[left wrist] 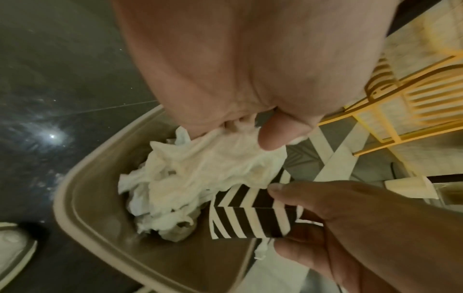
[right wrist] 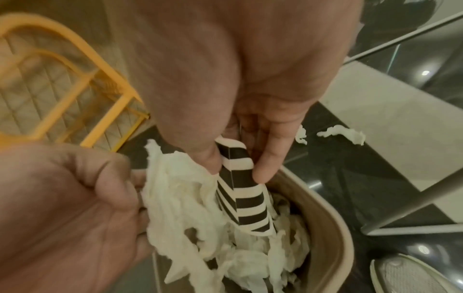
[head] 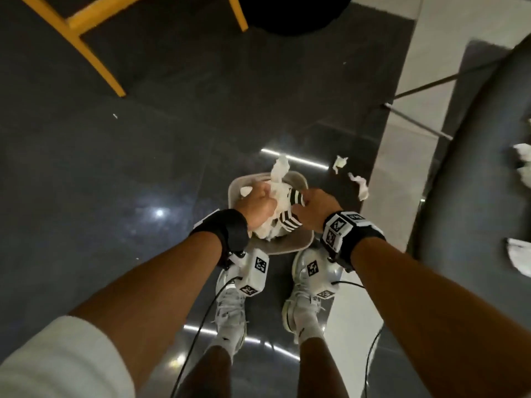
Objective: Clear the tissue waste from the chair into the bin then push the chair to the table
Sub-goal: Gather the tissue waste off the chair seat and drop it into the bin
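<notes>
A beige bin (head: 298, 245) stands on the dark floor just ahead of my shoes, with crumpled white tissue inside (right wrist: 250, 257). My left hand (head: 258, 205) grips a wad of white tissue (left wrist: 200, 168) over the bin's opening, fingers curled round it. My right hand (head: 313, 211) pinches a black-and-white striped box (right wrist: 248, 206) between thumb and fingers, its lower end down in the bin (right wrist: 333, 218) against the tissue. The dark chair seat (head: 488, 168) is at the right, with more tissue pieces (head: 523, 156) lying on it.
Two tissue scraps (head: 340, 162) (head: 359, 185) lie on the floor beyond the bin. Yellow chair legs (head: 94, 61) stand at the far left, and a black round object (head: 287, 12) sits at the top edge. A pale floor strip (head: 402, 139) runs beside the dark chair's metal legs (head: 416, 122).
</notes>
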